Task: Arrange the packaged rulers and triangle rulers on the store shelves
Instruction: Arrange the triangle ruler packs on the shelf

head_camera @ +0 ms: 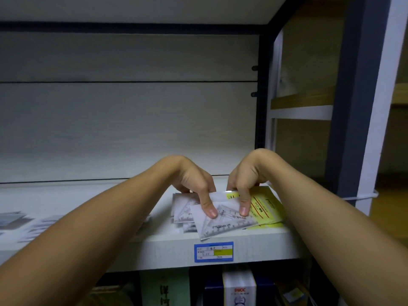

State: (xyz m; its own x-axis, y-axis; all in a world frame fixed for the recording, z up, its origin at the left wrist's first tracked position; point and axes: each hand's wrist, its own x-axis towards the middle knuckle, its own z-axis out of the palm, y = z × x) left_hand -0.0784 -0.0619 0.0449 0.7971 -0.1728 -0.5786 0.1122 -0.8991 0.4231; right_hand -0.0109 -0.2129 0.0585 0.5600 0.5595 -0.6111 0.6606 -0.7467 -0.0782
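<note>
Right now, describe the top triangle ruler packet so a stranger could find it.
On the white shelf, above the blue price label, lies a pile of clear packets. The top triangle ruler packet sits tilted under both thumbs, overlapping the yellow packet to its right.

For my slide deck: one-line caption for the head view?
Both hands grip a packaged triangle ruler atop a pile on the shelf.

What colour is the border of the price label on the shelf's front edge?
Blue, framing the price label, with a yellow-green patch inside; the head view shows it.
</note>
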